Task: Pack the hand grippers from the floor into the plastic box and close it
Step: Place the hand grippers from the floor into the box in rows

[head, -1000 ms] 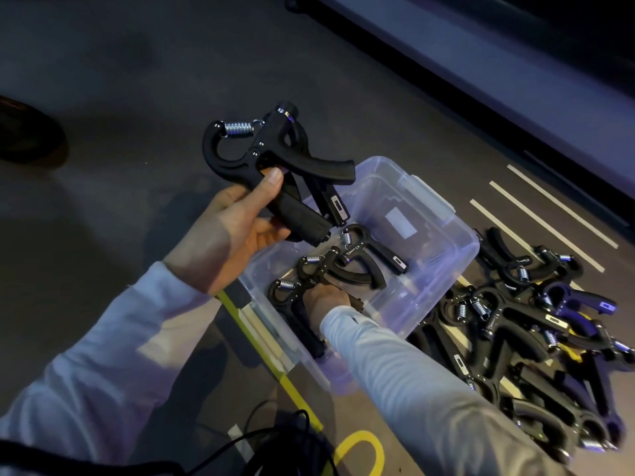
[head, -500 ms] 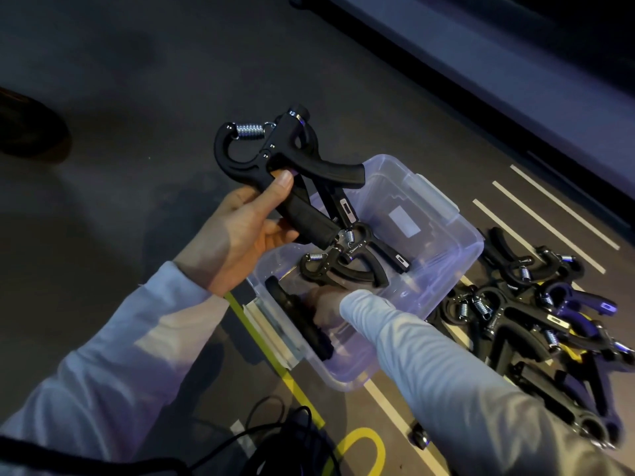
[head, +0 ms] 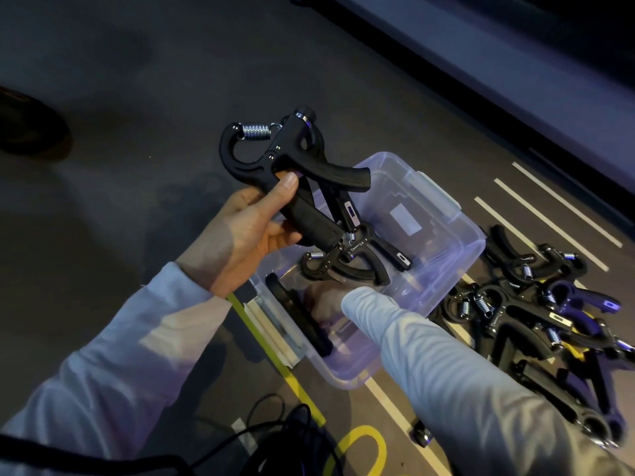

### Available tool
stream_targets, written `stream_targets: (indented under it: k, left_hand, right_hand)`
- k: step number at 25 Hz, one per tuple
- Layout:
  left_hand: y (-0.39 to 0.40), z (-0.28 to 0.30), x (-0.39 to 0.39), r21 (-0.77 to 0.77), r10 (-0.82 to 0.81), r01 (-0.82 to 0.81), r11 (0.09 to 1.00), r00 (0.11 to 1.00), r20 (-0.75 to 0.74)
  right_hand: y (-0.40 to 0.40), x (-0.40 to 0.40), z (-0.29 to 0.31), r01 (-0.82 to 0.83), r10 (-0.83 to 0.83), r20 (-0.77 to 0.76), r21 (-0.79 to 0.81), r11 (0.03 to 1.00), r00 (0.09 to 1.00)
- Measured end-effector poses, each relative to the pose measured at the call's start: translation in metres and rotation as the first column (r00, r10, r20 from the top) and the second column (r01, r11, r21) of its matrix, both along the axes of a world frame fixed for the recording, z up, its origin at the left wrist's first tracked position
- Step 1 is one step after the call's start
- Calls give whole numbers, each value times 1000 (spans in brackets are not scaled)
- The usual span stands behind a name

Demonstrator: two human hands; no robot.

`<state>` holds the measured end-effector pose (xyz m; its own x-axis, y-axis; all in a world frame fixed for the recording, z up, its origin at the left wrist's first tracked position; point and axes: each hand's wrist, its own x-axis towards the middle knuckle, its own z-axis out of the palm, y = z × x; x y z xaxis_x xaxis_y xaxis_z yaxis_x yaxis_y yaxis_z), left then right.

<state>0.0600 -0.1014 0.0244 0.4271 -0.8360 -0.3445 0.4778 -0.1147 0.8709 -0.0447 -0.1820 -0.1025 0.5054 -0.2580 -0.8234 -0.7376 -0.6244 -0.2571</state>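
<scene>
At the far left edge of the floor, a dark rounded object [head: 31, 128] sat half cut off, too dim to name. Right of it, the left hand [head: 247, 235] held a black plastic hand gripper with a chrome coil spring [head: 275, 166] above the near-left corner of the box, thumb pressed on one handle and fingers curled round it. A second gripper seemed to hang behind it in the same hold, though the overlap made that hard to confirm.

The clear rectangular plastic box [head: 446, 214] stood open on the grey floor [head: 137, 80], beside yellow tape [head: 275, 355]. Inside lay at least two black grippers [head: 347, 262], and another dark handle [head: 295, 317] leaned against the near-left wall. The right hand [head: 326, 298] reached down into the box near that handle; the sleeve covered most of it, so whether it gripped anything could not be told.

To the right of the box, a heap of black hand grippers [head: 515, 310] waited on the white floor lines, running past the frame edge. Judging by that, packing looked early: a few were in, most were left, and closing had not begun. No lid could be made out. Black cables [head: 275, 441] lay near the bottom edge.
</scene>
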Motion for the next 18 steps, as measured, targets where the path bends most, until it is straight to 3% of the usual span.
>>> stream_targets:
  k: [4,6,9,14,18]
  left_hand:
    - [0,0,1,-1,-6,6,1000,1000,-3]
    - [-1,0,0,-7,-10,10,1000,1000,-6]
    - [0,0,0,-22,-19,19,1000,1000,-9]
    - [-1,-1,1,-31,-16,16,999,1000,-13]
    - [-2,-2,0,-26,-27,27,999,1000,-12]
  right_hand:
    - [-7,-5,7,225,-153,232,-324,919,961]
    - [-10,-8,1,208,-140,184,-433,877,973]
    - [-11,-5,-8,96,-71,73,-439,893,995]
    - [-12,-1,-10,61,-25,85,-441,895,996]
    - [-19,-4,8,-34,65,92,-312,950,994]
